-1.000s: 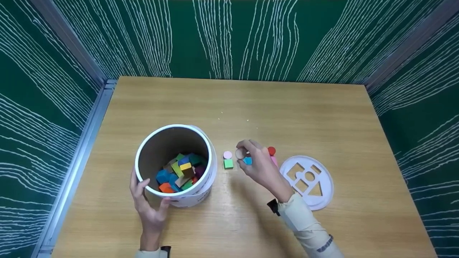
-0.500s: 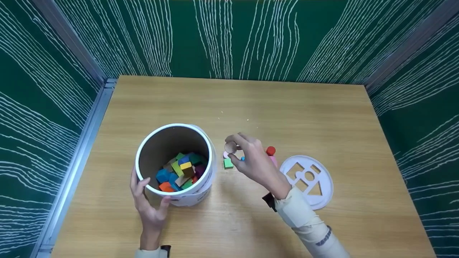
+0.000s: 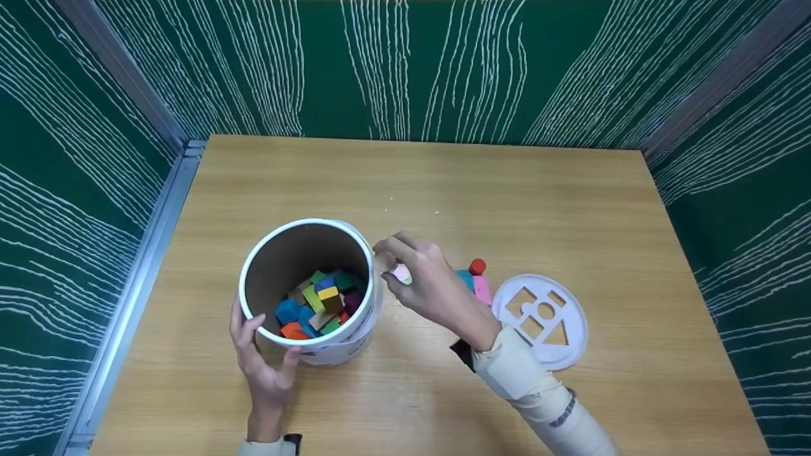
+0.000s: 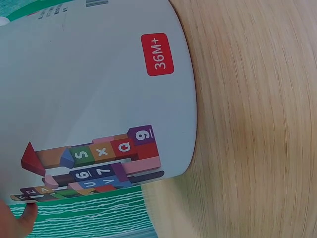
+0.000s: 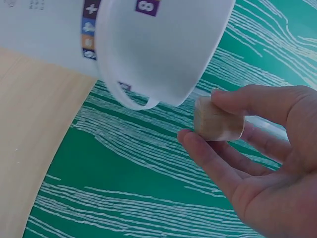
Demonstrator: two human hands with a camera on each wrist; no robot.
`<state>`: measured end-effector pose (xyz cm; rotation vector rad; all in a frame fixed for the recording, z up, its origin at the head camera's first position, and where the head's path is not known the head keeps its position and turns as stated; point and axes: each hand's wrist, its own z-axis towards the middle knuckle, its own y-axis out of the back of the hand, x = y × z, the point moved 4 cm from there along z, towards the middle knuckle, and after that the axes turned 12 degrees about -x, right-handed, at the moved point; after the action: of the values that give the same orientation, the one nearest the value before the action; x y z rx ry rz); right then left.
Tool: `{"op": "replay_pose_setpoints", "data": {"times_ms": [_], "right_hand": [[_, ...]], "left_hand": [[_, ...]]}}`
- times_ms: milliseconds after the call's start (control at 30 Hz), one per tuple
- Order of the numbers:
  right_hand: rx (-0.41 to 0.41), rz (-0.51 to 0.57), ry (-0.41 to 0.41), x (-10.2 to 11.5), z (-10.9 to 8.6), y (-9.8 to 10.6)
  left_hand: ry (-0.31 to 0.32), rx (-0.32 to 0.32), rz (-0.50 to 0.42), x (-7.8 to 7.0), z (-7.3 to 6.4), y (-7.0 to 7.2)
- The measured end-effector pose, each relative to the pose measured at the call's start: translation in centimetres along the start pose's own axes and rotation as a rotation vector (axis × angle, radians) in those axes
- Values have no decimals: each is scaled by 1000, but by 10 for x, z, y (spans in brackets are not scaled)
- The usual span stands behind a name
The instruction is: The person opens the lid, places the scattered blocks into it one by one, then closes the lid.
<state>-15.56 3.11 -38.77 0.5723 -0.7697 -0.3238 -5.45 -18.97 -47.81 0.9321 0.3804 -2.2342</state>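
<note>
A white round tub [image 3: 285,259] stands at the left of the table, its mouth toward the head camera. Colourful wooden blocks [image 3: 323,304] lie inside it. My left hand [image 3: 269,380] holds the tub's near left side, fingers and thumb spread around the wall by the rim. Between thumb and fingers my right hand [image 3: 421,275] pinches a plain wooden cylinder block [image 5: 218,121]. That block is in the air just right of the tub's rim, apart from it in the right wrist view. Under the right hand a light pink block [image 3: 402,272] partly shows.
Right of the right hand lie a red round block [image 3: 477,266], a teal block [image 3: 466,278] and a pink block [image 3: 482,290]. Beside them is a white lid [image 3: 576,326] with cut-out shapes. Green walls with white lines surround the wooden table [image 3: 431,177].
My right hand has moved left with the wooden cylinder block, from above the loose blocks to beside the tub's rim. The left hand and the tub have stayed in place.
</note>
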Motion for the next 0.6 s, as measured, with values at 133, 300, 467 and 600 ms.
{"op": "replay_pose_setpoints", "data": {"times_ms": [133, 300, 467, 600], "right_hand": [[45, -5, -13, 8, 3, -4], [81, 9, -4, 15, 5, -11], [108, 11, 21, 16, 6, -20], [131, -11, 15, 16, 6, -24]], "left_hand": [[-1, 3, 3, 0, 0, 0], [0, -4, 5, 0, 1, 1], [7, -7, 10, -1, 1, 1], [12, -4, 16, -1, 1, 0]]}}
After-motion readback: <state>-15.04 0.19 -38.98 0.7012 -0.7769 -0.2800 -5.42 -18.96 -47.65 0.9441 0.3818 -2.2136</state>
